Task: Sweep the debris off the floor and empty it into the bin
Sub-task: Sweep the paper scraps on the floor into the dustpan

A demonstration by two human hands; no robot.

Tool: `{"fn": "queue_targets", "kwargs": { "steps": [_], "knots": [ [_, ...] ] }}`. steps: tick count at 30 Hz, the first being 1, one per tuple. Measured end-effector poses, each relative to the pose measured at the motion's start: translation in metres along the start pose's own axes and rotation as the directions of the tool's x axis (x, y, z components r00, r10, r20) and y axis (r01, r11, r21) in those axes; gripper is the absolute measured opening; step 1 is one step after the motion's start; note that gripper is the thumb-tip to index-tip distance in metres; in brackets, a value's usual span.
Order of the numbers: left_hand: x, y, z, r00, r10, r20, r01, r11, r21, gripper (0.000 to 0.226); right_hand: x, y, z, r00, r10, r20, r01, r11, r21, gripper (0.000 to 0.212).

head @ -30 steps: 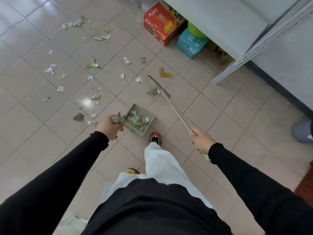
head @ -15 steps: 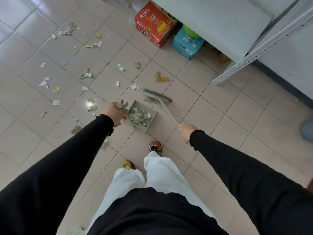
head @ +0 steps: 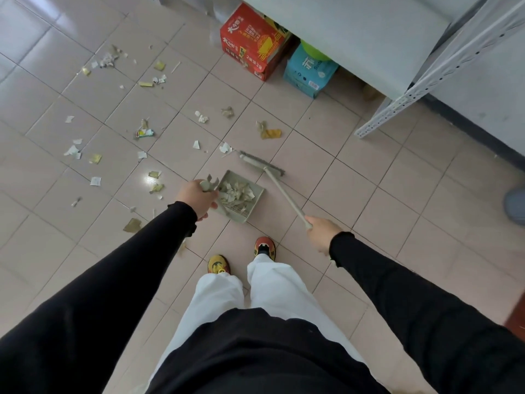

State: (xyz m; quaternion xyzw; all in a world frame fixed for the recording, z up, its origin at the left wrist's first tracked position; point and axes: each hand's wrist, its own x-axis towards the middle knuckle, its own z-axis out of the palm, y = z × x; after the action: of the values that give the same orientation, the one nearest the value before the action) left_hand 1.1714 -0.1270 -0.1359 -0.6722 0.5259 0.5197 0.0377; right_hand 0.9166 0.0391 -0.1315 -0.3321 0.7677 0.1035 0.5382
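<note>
Torn white and yellow paper scraps (head: 73, 151) lie scattered on the beige tiled floor (head: 369, 194). The left hand (head: 196, 199) grips the handle of a scrap-filled grey-green plastic dustpan (head: 257, 194). The right hand (head: 322, 233) is curled around the pale long-handled broom (head: 284, 192), whose head is just beyond the pan.

I count 2 hands in view, my left hand (head: 196, 199) and my right hand (head: 322, 233), and 2 shoes, my left shoe (head: 218, 264) and right shoe (head: 265, 245). There is 1 dustpan (head: 251, 203) and 1 broom (head: 261, 166). Far off stand 2 cartons, 1 red box (head: 252, 41) and 1 blue box (head: 308, 72), with 1 green ball (head: 312, 51) behind the blue one. Loose scraps (head: 95, 181) on the floor number at least 25, mostly to the far left; about 8 are yellowish. I cannot count the heap in the pan. At the right edge is 1 grey rounded thing (head: 515, 206).
</note>
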Motion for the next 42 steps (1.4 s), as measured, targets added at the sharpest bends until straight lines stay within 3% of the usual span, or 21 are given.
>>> {"fn": "queue_targets", "kwargs": {
  "steps": [5,11,17,22,28,35,39,42],
  "knots": [
    [-0.005,-0.006,0.003,1.000,-0.009,-0.011,0.009,1.000,-0.008,0.022,-0.014,0.011,0.010,0.997,-0.009,0.081,0.000,0.993,0.116,0.050],
    [-0.023,-0.040,-0.007,0.999,-0.032,-0.041,0.030,0.998,-0.048,0.022,-0.063,0.047,0.022,0.999,-0.027,0.040,0.017,0.972,0.233,0.053],
    [-0.079,-0.110,-0.042,0.998,-0.004,-0.055,-0.001,0.996,-0.088,0.021,-0.065,0.039,0.028,0.999,-0.050,-0.013,0.052,0.957,0.285,0.052],
    [-0.143,-0.185,-0.072,0.997,-0.036,-0.064,0.021,0.975,-0.219,0.014,-0.071,0.015,0.065,0.997,-0.079,-0.014,0.080,0.958,0.274,0.053],
    [-0.203,-0.263,-0.107,0.999,-0.022,-0.036,0.014,0.978,-0.209,0.021,-0.086,-0.021,0.135,0.995,-0.100,0.021,0.092,0.964,0.248,0.055],
    [-0.237,-0.338,-0.138,0.996,-0.089,-0.028,0.083,0.982,-0.172,0.011,-0.108,-0.050,0.200,0.992,-0.123,0.042,0.117,0.986,0.121,0.053],
    [-0.241,-0.373,-0.136,0.989,-0.130,-0.065,0.112,0.967,-0.228,0.017,-0.116,-0.061,0.225,0.989,-0.143,0.047,0.141,0.989,0.032,0.056],
    [-0.244,-0.395,-0.132,0.983,-0.159,-0.088,0.131,0.956,-0.262,0.009,-0.115,-0.074,0.238,0.985,-0.169,0.042,0.172,0.983,-0.061,0.054]
  ]
}}
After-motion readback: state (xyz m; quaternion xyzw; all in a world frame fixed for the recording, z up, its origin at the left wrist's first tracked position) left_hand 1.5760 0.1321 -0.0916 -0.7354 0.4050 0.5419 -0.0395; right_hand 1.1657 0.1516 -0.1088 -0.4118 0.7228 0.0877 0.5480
